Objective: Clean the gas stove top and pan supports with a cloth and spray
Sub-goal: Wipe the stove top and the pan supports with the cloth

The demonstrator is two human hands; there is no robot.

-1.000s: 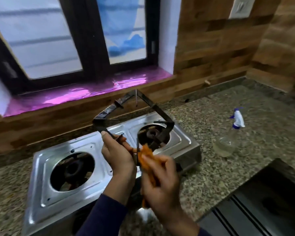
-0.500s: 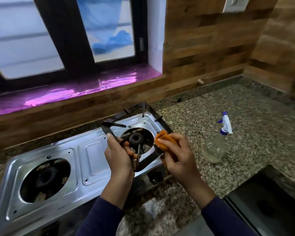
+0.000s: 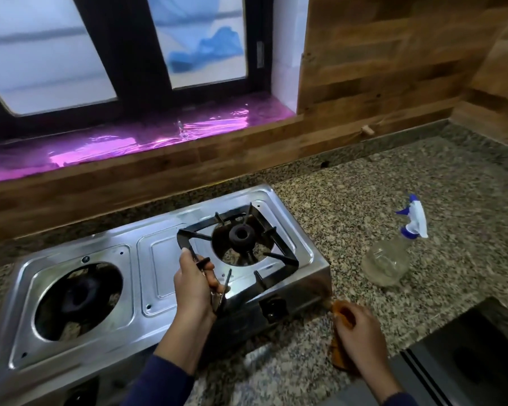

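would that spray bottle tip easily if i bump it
Probably. The spray bottle looks like clear plastic, mostly empty, so likely light. Its trigger head sits high above a round body, so a bump there might topple it, and it could roll.

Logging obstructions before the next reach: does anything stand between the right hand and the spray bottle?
Nothing visible: only granite counter lies between the right hand and the spray bottle. That hand grips the orange cloth.
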